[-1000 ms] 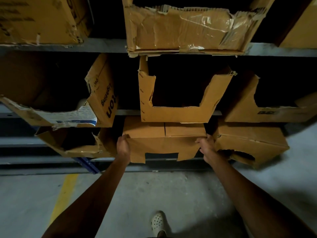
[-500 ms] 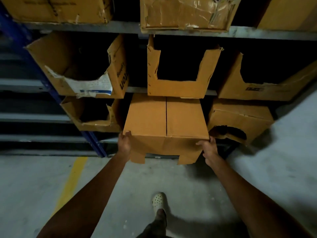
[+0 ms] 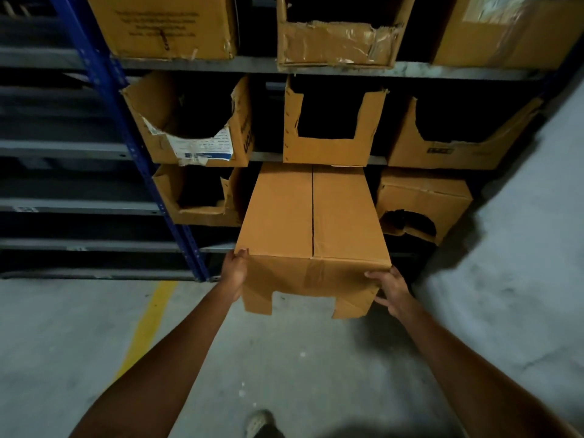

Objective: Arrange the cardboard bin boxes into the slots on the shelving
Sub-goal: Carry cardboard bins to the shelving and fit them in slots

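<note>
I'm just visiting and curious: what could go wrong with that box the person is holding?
The box sticks far out of its slot, gripped only at its front corners by the left hand and right hand, so it might tip. Its cut-out front flaps could tear. It might also snag the torn neighbouring box.

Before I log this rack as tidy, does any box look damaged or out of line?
Yes. The middle box on the low shelf sticks far out, held by the left hand and right hand. The box to its right sits askew with a ragged hole, and the labelled box above is torn.
</note>
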